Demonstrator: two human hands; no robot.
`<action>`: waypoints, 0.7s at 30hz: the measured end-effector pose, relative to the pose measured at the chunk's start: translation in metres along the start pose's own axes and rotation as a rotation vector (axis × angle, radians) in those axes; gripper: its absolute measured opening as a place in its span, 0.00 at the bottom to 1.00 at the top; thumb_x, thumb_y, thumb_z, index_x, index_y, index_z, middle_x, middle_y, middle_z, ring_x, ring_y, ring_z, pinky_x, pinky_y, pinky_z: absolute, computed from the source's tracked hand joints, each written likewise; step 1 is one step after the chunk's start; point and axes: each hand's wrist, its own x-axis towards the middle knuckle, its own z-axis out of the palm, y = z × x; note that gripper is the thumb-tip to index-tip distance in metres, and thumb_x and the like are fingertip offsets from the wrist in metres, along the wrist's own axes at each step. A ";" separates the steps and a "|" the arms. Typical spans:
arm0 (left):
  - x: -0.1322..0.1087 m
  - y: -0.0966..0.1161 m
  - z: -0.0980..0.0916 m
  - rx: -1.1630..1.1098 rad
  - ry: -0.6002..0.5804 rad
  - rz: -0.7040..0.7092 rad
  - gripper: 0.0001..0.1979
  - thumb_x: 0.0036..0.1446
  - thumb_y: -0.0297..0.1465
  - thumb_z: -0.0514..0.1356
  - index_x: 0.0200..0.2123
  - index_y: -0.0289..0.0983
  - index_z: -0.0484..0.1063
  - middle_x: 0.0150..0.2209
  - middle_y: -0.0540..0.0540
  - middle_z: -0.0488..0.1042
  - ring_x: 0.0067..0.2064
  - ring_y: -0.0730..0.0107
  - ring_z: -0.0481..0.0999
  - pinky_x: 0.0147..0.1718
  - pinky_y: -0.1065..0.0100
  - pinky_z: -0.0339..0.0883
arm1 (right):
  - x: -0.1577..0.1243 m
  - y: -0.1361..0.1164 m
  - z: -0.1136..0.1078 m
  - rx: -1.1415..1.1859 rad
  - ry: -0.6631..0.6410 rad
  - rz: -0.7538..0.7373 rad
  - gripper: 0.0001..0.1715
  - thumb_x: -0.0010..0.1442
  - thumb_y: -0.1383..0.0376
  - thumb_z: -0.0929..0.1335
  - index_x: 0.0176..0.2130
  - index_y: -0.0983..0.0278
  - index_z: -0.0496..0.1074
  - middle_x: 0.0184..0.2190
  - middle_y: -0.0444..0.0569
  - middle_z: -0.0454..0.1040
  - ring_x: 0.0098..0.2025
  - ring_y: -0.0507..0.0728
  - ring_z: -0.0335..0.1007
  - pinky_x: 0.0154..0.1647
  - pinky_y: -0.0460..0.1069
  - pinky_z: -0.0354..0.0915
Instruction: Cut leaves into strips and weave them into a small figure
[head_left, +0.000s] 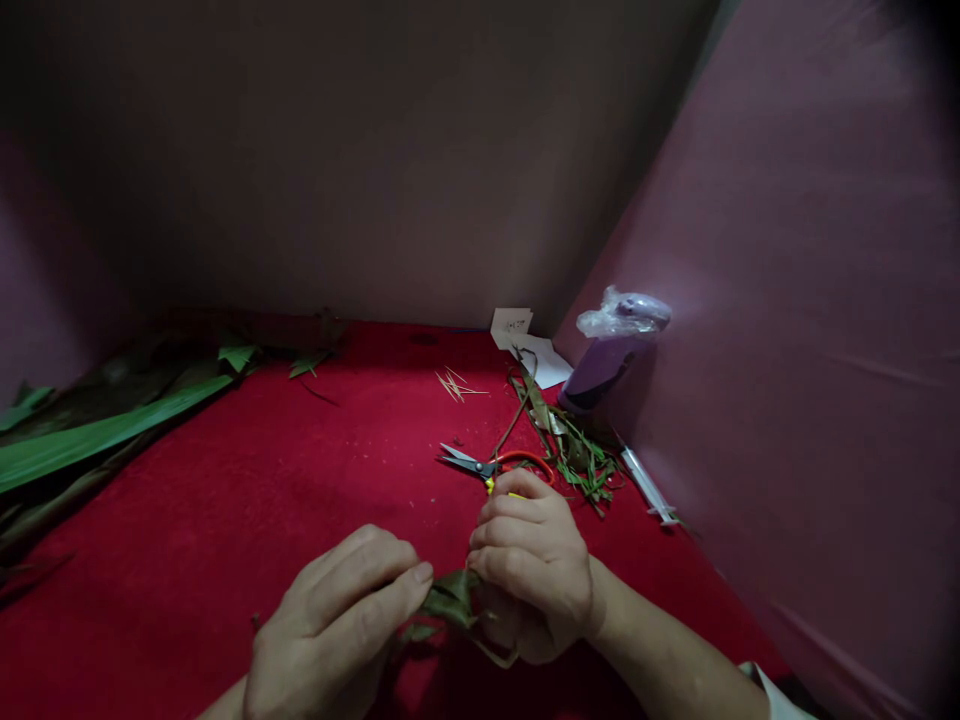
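Observation:
Both my hands meet low in the middle over a red cloth (247, 500). My left hand (337, 620) pinches one end of a folded green leaf piece (450, 600) between thumb and fingers. My right hand (532, 570) is curled in a fist around the leaf's other end, knuckles up. Just beyond my right hand lie scissors (480, 465) with red handles, blades pointing left, and a small yellow bit beside them.
Long green leaves (90, 440) are heaped at the left edge. Leaf trimmings (577, 455), several toothpicks (456, 384), white paper slips (525, 345), a purple device under plastic wrap (611, 350) and a clear syringe-like tube (649, 488) lie at the right, by a mauve wall.

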 end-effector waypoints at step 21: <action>0.001 0.000 -0.006 0.359 -0.027 0.388 0.08 0.56 0.21 0.54 0.33 0.35 0.71 0.27 0.46 0.77 0.28 0.72 0.75 0.29 0.71 0.71 | 0.001 -0.007 -0.007 -0.036 -0.081 -0.015 0.09 0.57 0.69 0.59 0.37 0.66 0.66 0.27 0.48 0.77 0.28 0.53 0.72 0.37 0.53 0.60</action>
